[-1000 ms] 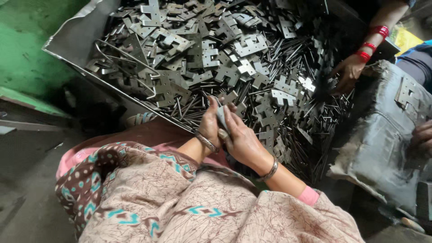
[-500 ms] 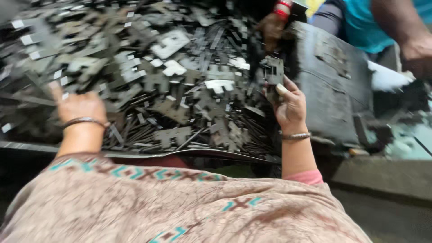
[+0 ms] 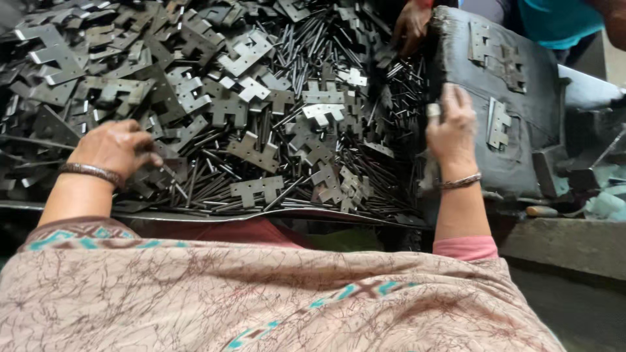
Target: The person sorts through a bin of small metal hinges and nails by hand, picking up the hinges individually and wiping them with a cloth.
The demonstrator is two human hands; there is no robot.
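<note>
My left hand point(image 3: 116, 148) lies on a heap of grey metal hinge plates point(image 3: 251, 151) and thin steel pins point(image 3: 306, 45), its fingers curled down among the pieces; whether it grips one is hidden. My right hand point(image 3: 451, 127) is raised at the heap's right edge, against the side of a dark grey block point(image 3: 521, 140). Its fingers are closed, and the pale end of a small metal plate point(image 3: 433, 111) shows by the thumb. Both wrists wear bangles. My patterned shawl point(image 3: 261, 293) fills the foreground.
The heap lies in a shallow sheet-metal tray with its front rim point(image 3: 274, 215) near my lap. Assembled hinges point(image 3: 499, 55) rest on top of the block. Another person's hand point(image 3: 411, 26) reaches into the heap at the top; a person in a teal shirt point(image 3: 554, 19) sits beyond.
My hands, together over the heap a second ago, have parted. The left dropped onto the plates at the left; the right carried a plate to the grey block. The view swung right.
</note>
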